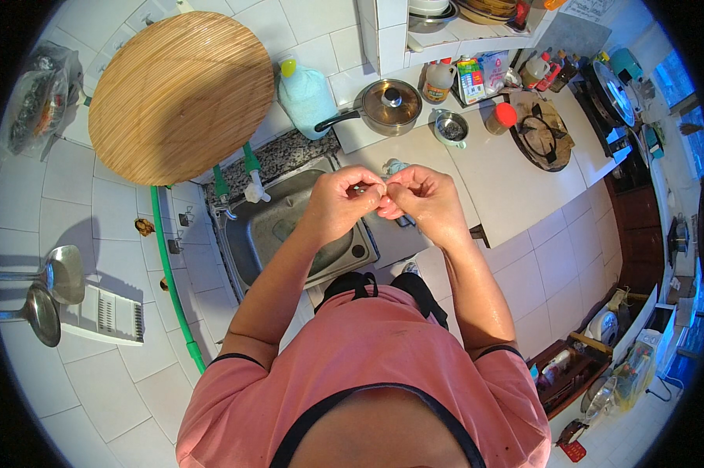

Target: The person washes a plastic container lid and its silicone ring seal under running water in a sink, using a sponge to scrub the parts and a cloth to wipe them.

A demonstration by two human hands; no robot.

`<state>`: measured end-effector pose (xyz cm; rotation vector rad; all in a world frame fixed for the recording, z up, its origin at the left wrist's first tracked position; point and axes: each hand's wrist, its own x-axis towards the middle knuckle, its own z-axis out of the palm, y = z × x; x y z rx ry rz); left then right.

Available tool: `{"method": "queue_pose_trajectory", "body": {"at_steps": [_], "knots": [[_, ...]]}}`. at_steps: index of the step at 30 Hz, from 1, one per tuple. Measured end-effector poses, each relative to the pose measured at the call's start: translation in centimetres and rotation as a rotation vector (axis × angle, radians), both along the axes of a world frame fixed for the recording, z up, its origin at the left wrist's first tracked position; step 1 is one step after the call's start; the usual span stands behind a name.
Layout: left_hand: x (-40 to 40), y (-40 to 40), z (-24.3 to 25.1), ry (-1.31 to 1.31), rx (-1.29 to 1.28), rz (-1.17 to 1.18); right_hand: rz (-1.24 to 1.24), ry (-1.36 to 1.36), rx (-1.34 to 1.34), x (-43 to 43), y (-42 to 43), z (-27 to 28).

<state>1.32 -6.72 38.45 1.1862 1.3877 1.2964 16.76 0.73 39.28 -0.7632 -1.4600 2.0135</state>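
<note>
My left hand (pixel 343 202) and my right hand (pixel 425 199) meet in front of my chest, fingertips together and fingers curled. Whatever may be between the fingertips is too small or too hidden to make out. Both forearms look wet. Below and to the left of the hands lies a stainless steel sink (pixel 282 202), with a white-handled tap (pixel 256 190) at its far left. A small light-blue item (pixel 395 166) shows on the counter just beyond the fingers, partly covered by them.
A lidded saucepan (pixel 392 111), a small metal cup (pixel 451 127) and a red-lidded jar (pixel 502 117) stand on the counter (pixel 498 181). A gas burner (pixel 539 136) is at the right. A large round wooden board (pixel 179 96) hangs over the sink's left side.
</note>
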Motion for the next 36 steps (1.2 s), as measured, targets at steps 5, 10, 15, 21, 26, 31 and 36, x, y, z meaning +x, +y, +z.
{"method": "queue_pose_trajectory", "body": {"at_steps": [5,10,15,21,26,31,36], "knots": [[-0.1,0.1,-0.2,-0.021,0.008,-0.01,0.027,0.053,-0.082,0.3,0.4,-0.3],[-0.1,0.3,0.2,-0.022,0.01,-0.009,0.042,0.089,-0.173,0.2,0.5,-0.1],[-0.5,0.4,-0.1,0.025,-0.012,-0.024,0.002,0.05,-0.056,-0.2,0.4,-0.6],[-0.8,0.1,0.5,-0.023,-0.039,-0.093,0.045,0.032,-0.045,0.1,0.6,-0.2],[-0.8,0.0,0.9,-0.122,-0.04,-0.107,0.036,0.056,-0.017,0.2,0.5,-0.2],[-0.7,0.0,1.1,-0.086,-0.1,-0.083,0.017,0.07,0.019,-0.1,0.1,-0.4],[-0.6,-0.1,0.3,-0.107,-0.132,-0.068,0.032,0.077,0.039,-0.2,0.0,-0.5]]}}
